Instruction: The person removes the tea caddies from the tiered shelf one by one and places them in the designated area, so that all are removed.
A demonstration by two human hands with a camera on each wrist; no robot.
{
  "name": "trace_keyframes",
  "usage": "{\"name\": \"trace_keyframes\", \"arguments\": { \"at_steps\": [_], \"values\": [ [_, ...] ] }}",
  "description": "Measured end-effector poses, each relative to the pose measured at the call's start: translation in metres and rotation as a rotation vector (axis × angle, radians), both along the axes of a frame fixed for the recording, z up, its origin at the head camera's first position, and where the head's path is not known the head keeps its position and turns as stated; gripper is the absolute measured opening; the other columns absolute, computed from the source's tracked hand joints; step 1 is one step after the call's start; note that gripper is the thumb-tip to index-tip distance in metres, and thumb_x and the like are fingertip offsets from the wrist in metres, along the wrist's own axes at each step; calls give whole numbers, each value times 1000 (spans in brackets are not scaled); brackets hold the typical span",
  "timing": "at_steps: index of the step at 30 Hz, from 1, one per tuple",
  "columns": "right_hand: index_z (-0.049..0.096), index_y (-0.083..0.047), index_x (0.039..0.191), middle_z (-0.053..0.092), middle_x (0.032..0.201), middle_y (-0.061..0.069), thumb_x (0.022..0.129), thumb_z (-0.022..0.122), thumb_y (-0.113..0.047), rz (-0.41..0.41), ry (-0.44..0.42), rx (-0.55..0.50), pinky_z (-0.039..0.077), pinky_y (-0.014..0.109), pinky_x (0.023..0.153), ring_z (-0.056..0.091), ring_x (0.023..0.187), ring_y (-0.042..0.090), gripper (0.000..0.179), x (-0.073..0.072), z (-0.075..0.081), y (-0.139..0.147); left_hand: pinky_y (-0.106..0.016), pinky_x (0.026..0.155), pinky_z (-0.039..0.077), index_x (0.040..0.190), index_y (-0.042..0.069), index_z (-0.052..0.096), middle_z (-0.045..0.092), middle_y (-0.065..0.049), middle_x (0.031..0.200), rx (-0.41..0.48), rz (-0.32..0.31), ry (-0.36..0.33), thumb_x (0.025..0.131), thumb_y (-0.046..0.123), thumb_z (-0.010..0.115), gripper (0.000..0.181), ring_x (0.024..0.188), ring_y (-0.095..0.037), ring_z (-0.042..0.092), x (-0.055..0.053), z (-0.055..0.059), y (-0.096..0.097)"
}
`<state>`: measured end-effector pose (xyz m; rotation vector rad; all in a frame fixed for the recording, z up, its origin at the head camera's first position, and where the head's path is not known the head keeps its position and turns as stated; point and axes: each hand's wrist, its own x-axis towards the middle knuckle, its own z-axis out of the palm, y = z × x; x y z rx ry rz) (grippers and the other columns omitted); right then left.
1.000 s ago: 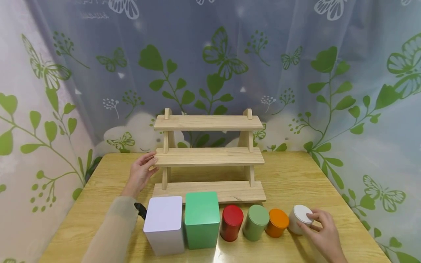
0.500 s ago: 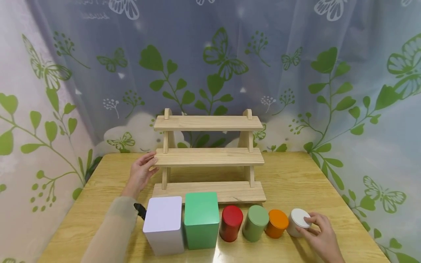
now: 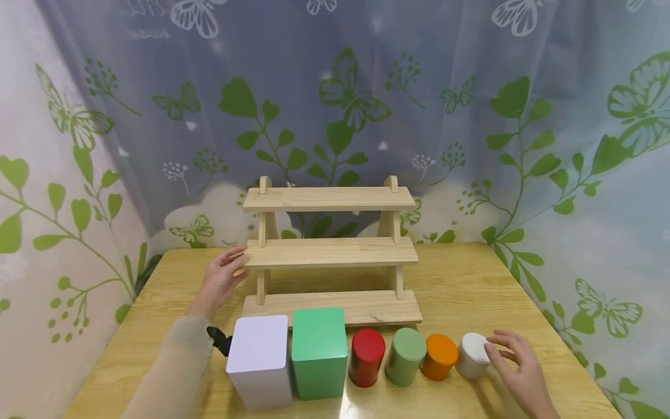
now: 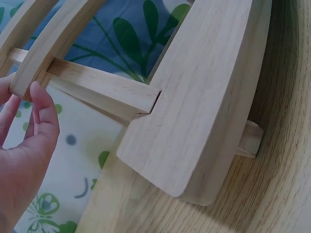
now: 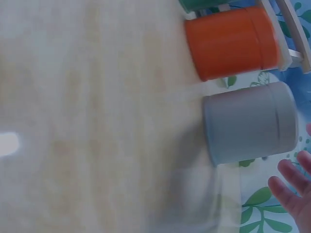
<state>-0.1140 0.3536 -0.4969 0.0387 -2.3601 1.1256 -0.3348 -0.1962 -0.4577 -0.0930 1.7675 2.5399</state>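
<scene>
A three-tier wooden display shelf (image 3: 335, 252) stands at the middle of the table. My left hand (image 3: 222, 278) pinches the left end of its middle board; in the left wrist view the thumb and fingers (image 4: 44, 109) are on either side of that board end. At the right end of a row of containers stands a small white canister (image 3: 473, 361), upright. My right hand (image 3: 520, 372) is just right of it with fingers relaxed and holding nothing. The right wrist view shows a gap between those fingertips (image 5: 279, 187) and the canister (image 5: 250, 124).
Left of the white canister stand an orange canister (image 3: 438, 362), a light green one (image 3: 405, 361) and a red one (image 3: 366, 361). Further left are a green box (image 3: 320, 366) and a white box (image 3: 260, 372), close before the shelf. A patterned curtain (image 3: 335, 87) hangs behind the table.
The white canister has shifted slightly left, closer to the orange one. My right hand has let go of it and moved off a little to the right. The left hand keeps its hold.
</scene>
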Motion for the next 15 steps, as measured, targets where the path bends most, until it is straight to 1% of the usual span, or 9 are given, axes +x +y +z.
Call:
{"name": "trace_keyframes", "arguments": {
  "at_steps": [1, 5, 8, 11, 15],
  "values": [
    [64, 1, 99, 48, 115, 10, 87, 63, -2, -1, 6, 4, 42, 6, 75, 43, 102, -4, 12, -2, 2, 0, -26, 72, 52, 124, 5, 54, 54, -2, 106, -8, 5, -6, 84, 10, 69, 43, 89, -11, 56, 0, 0, 0],
    [64, 2, 97, 49, 115, 11, 87, 64, -2, -11, 19, 20, 42, 5, 75, 41, 103, -5, 12, -8, 8, 1, -26, 72, 51, 130, 3, 50, 54, 0, 106, -39, -5, -9, 85, 11, 68, 49, 90, -12, 56, -1, 2, -2],
    [64, 1, 97, 50, 116, 12, 88, 64, -5, -18, 11, 32, 41, 5, 74, 40, 102, -6, 12, -13, 13, 1, -26, 72, 51, 133, 1, 45, 54, 0, 105, -53, -18, 6, 87, 11, 66, 52, 90, -12, 56, -2, 3, -4],
    [64, 2, 98, 50, 115, 14, 89, 63, -7, -16, 14, 36, 42, 5, 73, 41, 101, -6, 13, -20, 19, 2, -26, 73, 50, 132, 3, 46, 55, 0, 104, -66, -27, 30, 90, 12, 62, 47, 89, -12, 56, -1, 5, -8],
    [63, 2, 98, 52, 111, 8, 90, 62, -9, -17, 27, 54, 42, 5, 73, 42, 100, -6, 14, -28, 28, 3, -26, 75, 51, 127, 10, 49, 56, 1, 104, -75, -34, 44, 92, 14, 59, 37, 90, -12, 56, 1, 7, -17]
  ]
}}
